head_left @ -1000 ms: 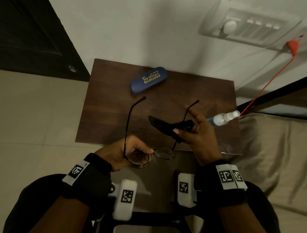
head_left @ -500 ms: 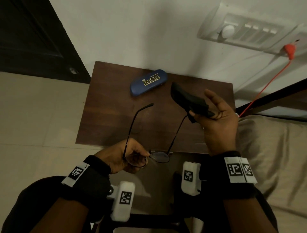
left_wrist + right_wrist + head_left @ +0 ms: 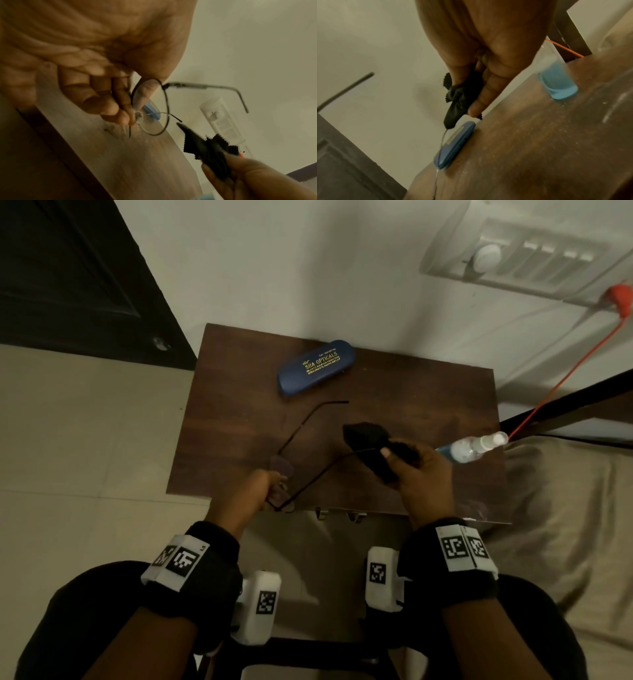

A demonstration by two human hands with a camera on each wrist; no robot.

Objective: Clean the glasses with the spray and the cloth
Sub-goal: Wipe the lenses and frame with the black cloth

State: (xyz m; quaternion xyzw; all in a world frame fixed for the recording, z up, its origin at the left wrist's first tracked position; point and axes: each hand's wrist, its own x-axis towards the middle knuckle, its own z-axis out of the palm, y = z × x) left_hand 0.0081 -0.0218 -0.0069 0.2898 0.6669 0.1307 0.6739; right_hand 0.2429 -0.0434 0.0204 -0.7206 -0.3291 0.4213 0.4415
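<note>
1. The glasses (image 3: 284,474) were in the air over the near edge of the table (image 3: 239,422), with both temples unfolded and pointing away from me. The long axis of the frame ran from left to right, and one lens faced up and to the right.
2. My left hand (image 3: 253,491) pinched the glasses at the bridge, between thumb and curled fingers (image 3: 109,108). In the left wrist view the nose pad sat just at my fingertips, and the free lens stuck out to the right of them.
3. The cloth (image 3: 373,443) was bunched in my right hand (image 3: 421,474), clamped between thumb and fingers. It was near the glasses but apart from them, on their right and a little farther from me.
4. So I judged that the coming move went leftward and toward me: the right hand, the nearer one to the free lens, should bring the cloth onto it.
5. The spray (image 3: 472,448) stood on the right part of the table, just behind my right hand, and no hand held it.
6. The blue case (image 3: 315,366) lay at the far side, well apart.
</note>
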